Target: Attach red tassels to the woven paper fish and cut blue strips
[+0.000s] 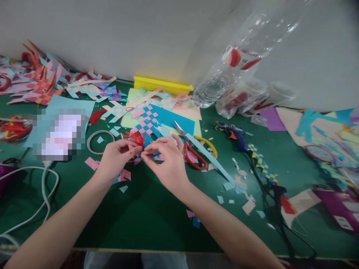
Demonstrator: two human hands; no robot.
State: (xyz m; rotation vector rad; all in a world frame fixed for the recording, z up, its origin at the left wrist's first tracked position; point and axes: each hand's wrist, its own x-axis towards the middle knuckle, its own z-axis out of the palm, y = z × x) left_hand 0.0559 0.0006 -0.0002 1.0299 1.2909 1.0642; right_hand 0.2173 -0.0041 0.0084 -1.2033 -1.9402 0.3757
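my hands (116,158) (168,164) meeting mid-table, scissors (193,149) just right of them, glue gun (234,132) further right, bottle (241,59) behind

A pixelated patch (58,134) blots out whatever lies on the pale blue sheet (84,106); the clear bottle (246,52) is cut off by the top edge; both forearms run out past the bottom edge; the left hand (119,158) and right hand (169,162) meet fingertip to fingertip, each grip pinched tight, yet what they pinch is covered by the fingers and too small to tell; the right hand hides part of the scissors (193,151); the white cable (46,190) leaves at the left edge; a purple object (340,209) is cropped at the right edge, and the papers (331,138) above it are smeared into blur.
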